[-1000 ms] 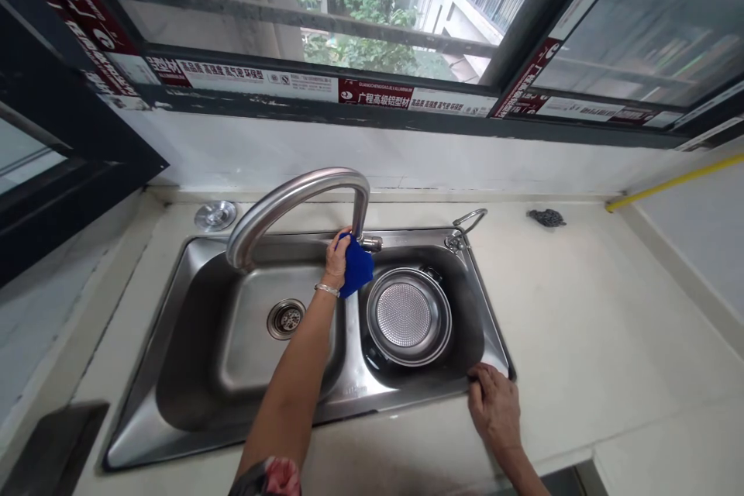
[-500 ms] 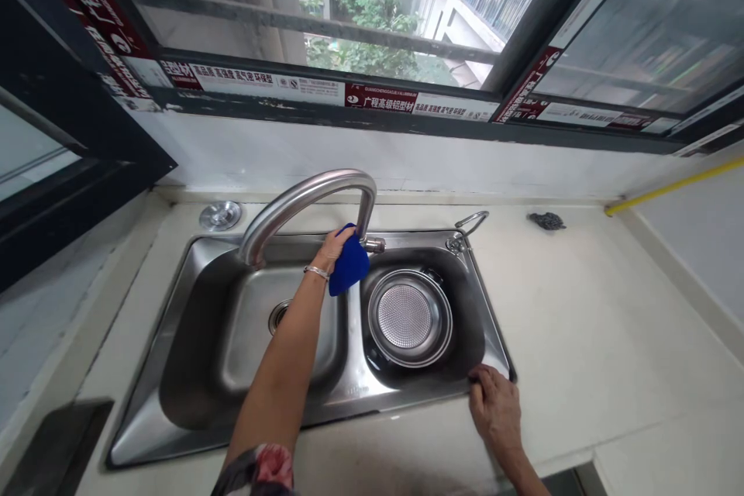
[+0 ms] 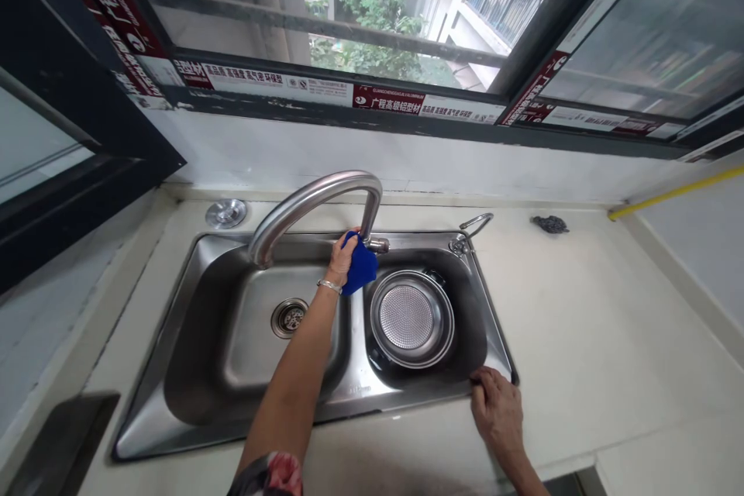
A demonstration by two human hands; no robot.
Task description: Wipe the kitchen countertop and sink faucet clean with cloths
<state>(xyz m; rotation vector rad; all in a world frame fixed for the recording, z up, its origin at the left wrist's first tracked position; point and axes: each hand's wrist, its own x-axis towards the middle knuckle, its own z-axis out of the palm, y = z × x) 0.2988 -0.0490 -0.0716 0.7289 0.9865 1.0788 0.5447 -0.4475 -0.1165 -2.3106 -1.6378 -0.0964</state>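
Observation:
My left hand (image 3: pixel 341 260) is closed on a blue cloth (image 3: pixel 361 266), pressed near the base of the curved steel faucet (image 3: pixel 317 190). The cloth hangs down over the back of the divider between the two basins, and part of the faucet's lower end is behind it. My right hand (image 3: pixel 497 409) rests at the front right corner of the steel sink (image 3: pixel 354 391). Its fingers are curled against the rim, and what is under them is hidden. A steel strainer pan (image 3: pixel 407 318) with a dotted bottom sits in the right basin, in or on a dark-handled pot.
A round metal drain stopper (image 3: pixel 226 213) lies behind the left basin. A small spout (image 3: pixel 477 223) stands at the sink's back right corner. Farther right lies a dark scouring pad (image 3: pixel 549 224). A yellow pipe (image 3: pixel 677 192) runs along the right wall, and a window frame (image 3: pixel 325 112) spans the back.
My left hand and the blue cloth have shifted slightly right and down beside the faucet. The view has turned a little. My right hand stays at the sink corner.

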